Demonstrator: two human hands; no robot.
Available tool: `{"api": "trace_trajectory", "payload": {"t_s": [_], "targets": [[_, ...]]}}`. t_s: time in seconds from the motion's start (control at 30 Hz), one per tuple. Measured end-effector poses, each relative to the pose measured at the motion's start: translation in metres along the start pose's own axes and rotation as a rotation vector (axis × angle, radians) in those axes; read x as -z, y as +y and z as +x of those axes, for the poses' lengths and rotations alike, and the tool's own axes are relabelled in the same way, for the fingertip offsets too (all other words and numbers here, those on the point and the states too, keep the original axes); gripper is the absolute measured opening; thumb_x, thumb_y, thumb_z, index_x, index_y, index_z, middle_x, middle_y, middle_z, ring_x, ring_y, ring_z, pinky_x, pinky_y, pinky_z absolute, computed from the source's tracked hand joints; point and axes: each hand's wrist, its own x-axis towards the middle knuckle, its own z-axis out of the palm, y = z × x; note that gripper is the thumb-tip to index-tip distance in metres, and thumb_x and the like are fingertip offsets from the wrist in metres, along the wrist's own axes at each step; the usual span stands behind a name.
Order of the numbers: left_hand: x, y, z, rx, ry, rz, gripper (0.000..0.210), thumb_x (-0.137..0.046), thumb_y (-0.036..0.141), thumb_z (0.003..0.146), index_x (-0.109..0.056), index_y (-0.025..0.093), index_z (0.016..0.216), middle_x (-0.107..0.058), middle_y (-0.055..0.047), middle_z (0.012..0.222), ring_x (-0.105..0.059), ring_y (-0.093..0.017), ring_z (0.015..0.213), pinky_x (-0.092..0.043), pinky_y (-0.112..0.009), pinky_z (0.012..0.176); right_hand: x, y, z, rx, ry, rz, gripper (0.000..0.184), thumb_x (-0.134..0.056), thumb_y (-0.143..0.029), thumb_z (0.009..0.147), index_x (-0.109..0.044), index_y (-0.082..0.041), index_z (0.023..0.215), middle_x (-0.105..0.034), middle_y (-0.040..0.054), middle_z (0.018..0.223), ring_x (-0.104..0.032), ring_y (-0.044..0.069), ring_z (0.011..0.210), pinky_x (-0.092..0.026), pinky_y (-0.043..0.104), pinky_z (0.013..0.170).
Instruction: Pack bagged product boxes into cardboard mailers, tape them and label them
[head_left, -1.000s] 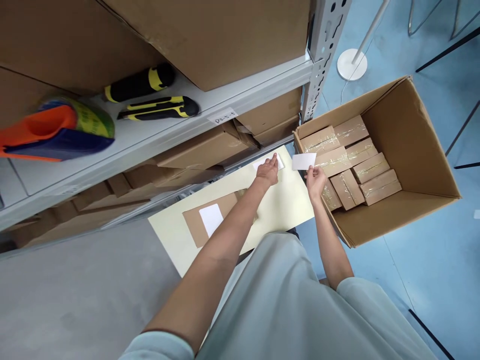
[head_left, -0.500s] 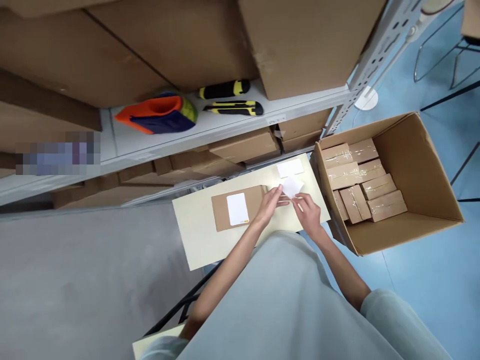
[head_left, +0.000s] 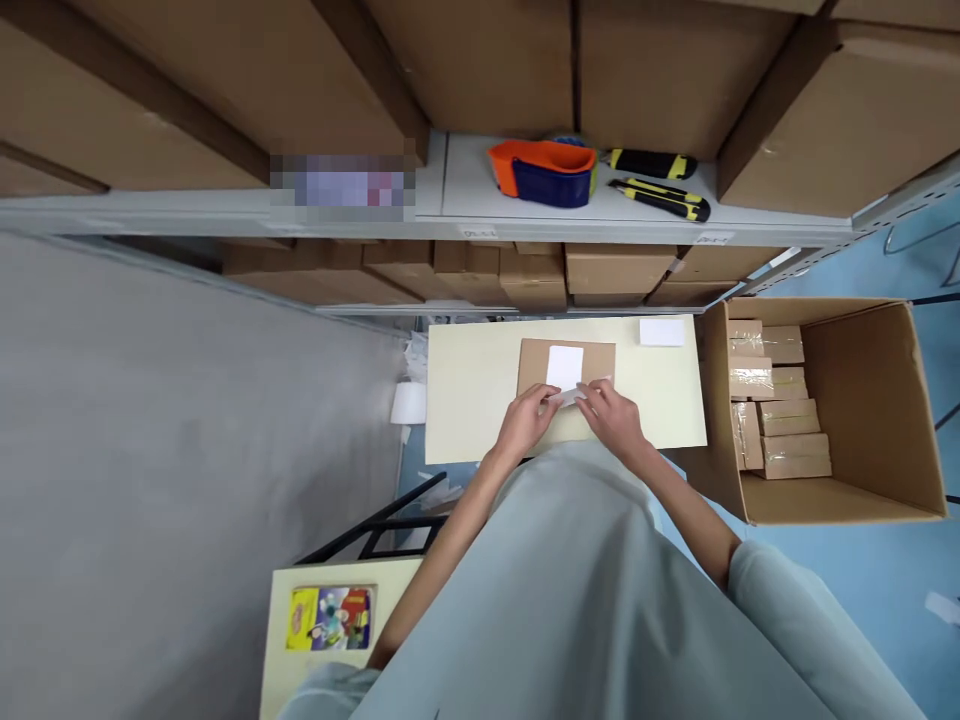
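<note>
A small white paper label (head_left: 571, 397) is pinched by its two ends between my left hand (head_left: 525, 420) and my right hand (head_left: 613, 418). Both hands are closed on it at the near edge of a flat brown cardboard package (head_left: 532, 362). Another white label (head_left: 565, 365) lies on top of that package, just beyond my fingertips. Whether the held label touches the package I cannot tell. On the right of the cream table (head_left: 472, 400) lies a stack of white labels (head_left: 661, 332).
To the right, an open carton (head_left: 870, 400) holds several small taped boxes (head_left: 795, 455). Above the table runs a shelf (head_left: 465, 180) with an orange and blue tape dispenser (head_left: 544, 172), box cutters (head_left: 660, 198) and large cartons. A colourful booklet (head_left: 330, 618) lies on a lower-left surface.
My hands have brought the label left and nearer to me, from beside the package to its near edge. My view has turned, and the booklet has come into sight.
</note>
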Motion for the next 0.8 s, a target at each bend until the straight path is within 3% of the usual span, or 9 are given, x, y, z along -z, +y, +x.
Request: {"api": "trace_trajectory", "payload": {"t_s": [0.07,0.2,0.27,0.37,0.53,0.63,0.8], "targets": [[0.018,-0.005,-0.008,-0.063,-0.014,0.044,0.022,-0.057,0.039,0.104,-0.074,0.025,0.108,-0.079,-0.008,0.120,-0.074,-0.025,0.108,-0.057,-0.037,0.098,0.000,-0.009,0.011,-0.036,-0.071,-0.035,0.030,-0.054,-0.037,0.114,-0.078,-0.026,0.129,-0.075,0.0095,0.113,-0.072,0.018,0.081,-0.043,0.028,0.060],[0.042,-0.016,-0.014,-0.104,0.006,-0.019,0.022,-0.058,0.039,0.104,-0.074,0.026,0.109,-0.078,-0.007,0.122,-0.074,-0.025,0.115,-0.057,-0.038,0.102,-0.002,-0.028,0.021,-0.092,-0.144,0.059,0.026,-0.057,-0.036,0.111,-0.081,-0.026,0.109,-0.073,0.0077,0.108,-0.068,0.016,0.076,-0.042,0.027,0.060],[0.047,-0.023,-0.013,-0.039,0.089,-0.124,0.025,-0.066,0.043,0.099,-0.074,0.026,0.115,-0.078,-0.008,0.124,-0.074,-0.026,0.113,-0.058,-0.040,0.102,-0.005,-0.037,0.021,-0.165,-0.109,0.219,0.027,-0.060,-0.040,0.107,-0.080,-0.024,0.100,-0.072,0.0070,0.102,-0.065,0.016,0.072,-0.045,0.028,0.064],[0.047,-0.036,-0.012,0.114,0.185,-0.376,0.047,-0.075,0.055,0.090,-0.071,0.022,0.123,-0.079,-0.012,0.120,-0.076,-0.026,0.108,-0.062,-0.040,0.096,-0.008,-0.047,0.020,-0.387,-0.016,0.566,0.034,-0.068,-0.055,0.096,-0.076,-0.023,0.087,-0.069,0.0044,0.085,-0.057,0.016,0.063,-0.047,0.031,0.064],[0.040,-0.043,-0.022,0.269,-0.027,-0.593,0.056,-0.079,0.072,0.079,-0.077,0.019,0.098,-0.079,-0.009,0.095,-0.073,-0.022,0.082,-0.061,-0.034,0.072,-0.008,-0.058,0.014,-0.752,0.017,0.978,0.042,-0.080,-0.062,0.076,-0.073,-0.021,0.080,-0.051,-0.0047,0.054,-0.044,0.014,0.052,-0.036,0.029,0.051],[0.039,-0.038,-0.030,0.287,-0.066,-0.603,0.054,-0.082,0.072,0.075,-0.077,0.020,0.089,-0.074,-0.005,0.080,-0.067,-0.018,0.071,-0.057,-0.031,0.064,-0.005,-0.062,0.010,-0.827,0.078,1.044,0.041,-0.084,-0.060,0.070,-0.073,-0.021,0.078,-0.052,-0.0051,0.055,-0.044,0.012,0.052,-0.034,0.027,0.049],[0.043,-0.028,-0.035,0.315,-0.135,-0.640,0.051,-0.087,0.067,0.073,-0.080,0.020,0.091,-0.076,-0.005,0.078,-0.070,-0.019,0.070,-0.054,-0.028,0.061,0.003,-0.064,0.007,-0.850,0.155,1.073,0.041,-0.085,-0.058,0.068,-0.073,-0.020,0.077,-0.054,-0.0055,0.056,-0.044,0.010,0.051,-0.034,0.025,0.048]]}}
